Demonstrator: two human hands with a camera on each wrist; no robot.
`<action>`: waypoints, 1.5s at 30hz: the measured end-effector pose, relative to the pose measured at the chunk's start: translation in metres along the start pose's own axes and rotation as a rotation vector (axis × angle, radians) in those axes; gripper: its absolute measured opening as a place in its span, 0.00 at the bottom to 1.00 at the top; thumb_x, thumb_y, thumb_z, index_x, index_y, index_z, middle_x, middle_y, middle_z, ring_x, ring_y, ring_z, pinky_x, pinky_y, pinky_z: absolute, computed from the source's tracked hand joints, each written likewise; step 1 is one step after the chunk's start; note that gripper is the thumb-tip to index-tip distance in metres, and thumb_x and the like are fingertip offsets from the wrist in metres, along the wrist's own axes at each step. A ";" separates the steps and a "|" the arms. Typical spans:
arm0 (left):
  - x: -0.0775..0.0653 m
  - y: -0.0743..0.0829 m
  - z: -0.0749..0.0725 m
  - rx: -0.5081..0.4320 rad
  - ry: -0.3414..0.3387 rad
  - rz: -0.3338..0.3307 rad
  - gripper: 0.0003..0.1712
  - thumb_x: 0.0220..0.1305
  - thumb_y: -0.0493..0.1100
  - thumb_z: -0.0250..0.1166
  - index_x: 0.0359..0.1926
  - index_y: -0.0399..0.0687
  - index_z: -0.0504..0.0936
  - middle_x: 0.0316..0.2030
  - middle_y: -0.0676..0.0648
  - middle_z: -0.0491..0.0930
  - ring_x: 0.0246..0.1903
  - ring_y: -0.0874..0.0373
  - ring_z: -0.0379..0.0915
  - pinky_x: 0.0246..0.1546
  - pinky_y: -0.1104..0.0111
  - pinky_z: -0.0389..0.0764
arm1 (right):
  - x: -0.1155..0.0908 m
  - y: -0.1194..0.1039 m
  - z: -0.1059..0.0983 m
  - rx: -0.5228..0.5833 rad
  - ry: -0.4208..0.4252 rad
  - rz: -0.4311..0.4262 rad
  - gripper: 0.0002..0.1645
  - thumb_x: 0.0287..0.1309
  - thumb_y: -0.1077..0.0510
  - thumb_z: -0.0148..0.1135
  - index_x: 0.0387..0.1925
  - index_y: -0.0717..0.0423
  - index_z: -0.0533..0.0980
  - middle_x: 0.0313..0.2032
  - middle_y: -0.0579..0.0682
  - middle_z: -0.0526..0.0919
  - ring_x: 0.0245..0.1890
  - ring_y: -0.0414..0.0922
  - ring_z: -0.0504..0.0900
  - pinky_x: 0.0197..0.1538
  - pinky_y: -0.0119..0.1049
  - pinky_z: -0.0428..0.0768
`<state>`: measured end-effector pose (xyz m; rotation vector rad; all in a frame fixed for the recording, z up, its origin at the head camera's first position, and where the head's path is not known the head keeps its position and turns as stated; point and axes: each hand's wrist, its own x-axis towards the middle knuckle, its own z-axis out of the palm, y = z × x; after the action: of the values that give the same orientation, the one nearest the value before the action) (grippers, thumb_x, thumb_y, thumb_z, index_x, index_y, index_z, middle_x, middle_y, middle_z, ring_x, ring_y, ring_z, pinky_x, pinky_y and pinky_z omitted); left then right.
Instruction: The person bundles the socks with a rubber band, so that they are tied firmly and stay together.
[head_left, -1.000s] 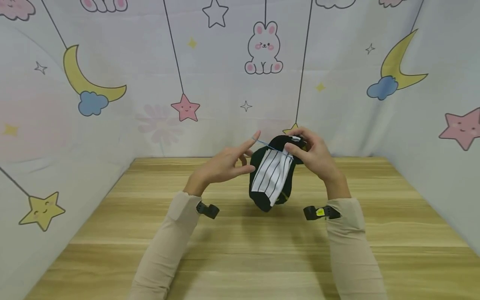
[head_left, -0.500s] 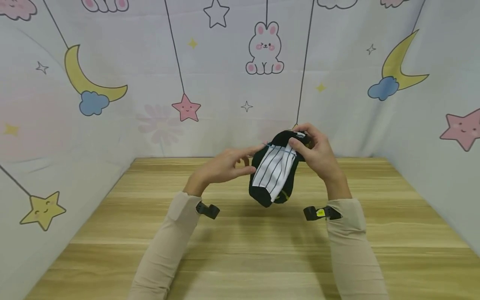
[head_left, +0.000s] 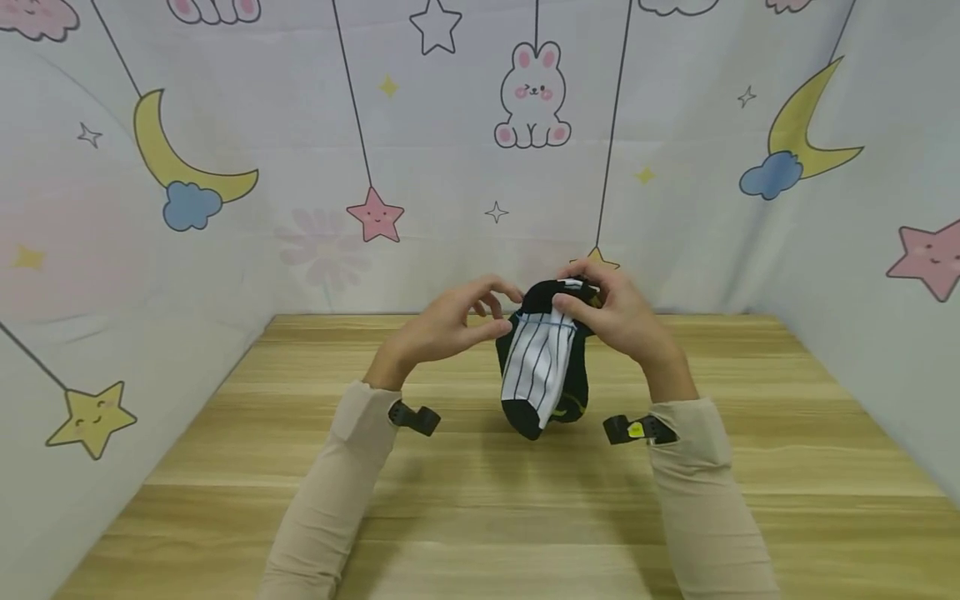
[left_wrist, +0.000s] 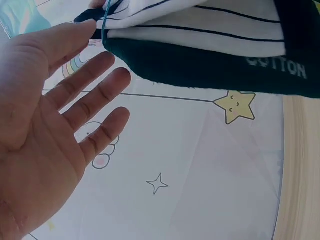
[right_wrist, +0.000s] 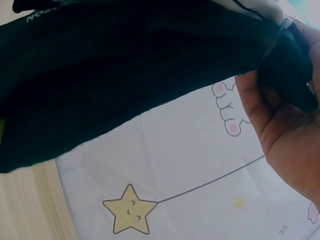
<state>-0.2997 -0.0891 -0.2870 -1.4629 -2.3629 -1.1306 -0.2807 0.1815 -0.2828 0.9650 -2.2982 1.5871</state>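
A bundle of socks hangs above the table in the head view, a white sock with dark stripes and a black toe (head_left: 534,362) lying over black ones (head_left: 577,379). A thin blue elastic band (head_left: 546,321) runs around the bundle below its upper end. My right hand (head_left: 626,312) grips that upper end, thumb in front and fingers behind. At the bundle's left edge is my left hand (head_left: 450,323), fingers loosely bent. In the left wrist view its thumb tip lies close to the band (left_wrist: 104,30), and three fingers are spread apart from the black sock (left_wrist: 190,70), lettered "COTTON".
Beneath the hands lies a wood-grain table (head_left: 480,517). A white cloth backdrop (head_left: 442,150) with printed moons, stars and a rabbit stands behind it and along both sides. Each sleeve cuff carries a black wrist camera (head_left: 416,418).
My left index finger, earlier stretching the blue band out to the left, has come out of it. The band now lies against the socks. The bundle and right hand have shifted slightly left and down.
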 end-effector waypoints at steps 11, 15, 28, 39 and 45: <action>0.000 0.008 0.001 -0.020 -0.028 0.059 0.30 0.70 0.43 0.65 0.69 0.58 0.67 0.50 0.54 0.80 0.47 0.58 0.76 0.45 0.56 0.76 | 0.001 -0.008 0.009 0.016 -0.066 -0.058 0.14 0.65 0.66 0.63 0.51 0.62 0.75 0.48 0.56 0.75 0.36 0.49 0.81 0.37 0.37 0.83; -0.001 0.008 0.001 -0.039 -0.054 0.084 0.29 0.70 0.42 0.65 0.69 0.59 0.68 0.45 0.55 0.79 0.45 0.59 0.74 0.48 0.57 0.74 | 0.002 -0.009 0.011 0.005 -0.079 -0.090 0.13 0.65 0.66 0.64 0.50 0.61 0.76 0.47 0.55 0.75 0.37 0.48 0.80 0.37 0.35 0.81; -0.002 0.017 -0.001 -0.029 -0.204 0.088 0.15 0.70 0.45 0.65 0.56 0.58 0.84 0.57 0.55 0.78 0.50 0.58 0.71 0.50 0.62 0.76 | 0.000 -0.012 0.010 0.026 -0.102 -0.074 0.12 0.65 0.67 0.63 0.50 0.62 0.76 0.46 0.57 0.74 0.32 0.48 0.81 0.34 0.35 0.81; -0.001 0.016 0.003 -0.048 -0.135 0.043 0.14 0.70 0.43 0.64 0.55 0.55 0.79 0.54 0.54 0.79 0.47 0.58 0.74 0.44 0.60 0.77 | 0.000 -0.016 0.011 0.068 -0.101 -0.063 0.13 0.66 0.66 0.62 0.51 0.62 0.74 0.46 0.58 0.72 0.31 0.48 0.82 0.33 0.36 0.82; 0.001 0.015 0.005 -0.063 -0.103 0.089 0.10 0.68 0.39 0.67 0.49 0.49 0.81 0.48 0.51 0.82 0.44 0.58 0.75 0.40 0.66 0.79 | 0.000 -0.019 0.014 0.077 -0.139 -0.068 0.14 0.66 0.65 0.62 0.52 0.61 0.74 0.45 0.59 0.74 0.32 0.50 0.82 0.34 0.37 0.82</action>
<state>-0.2864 -0.0814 -0.2820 -1.6681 -2.3213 -1.1435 -0.2666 0.1650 -0.2744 1.1947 -2.2803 1.6401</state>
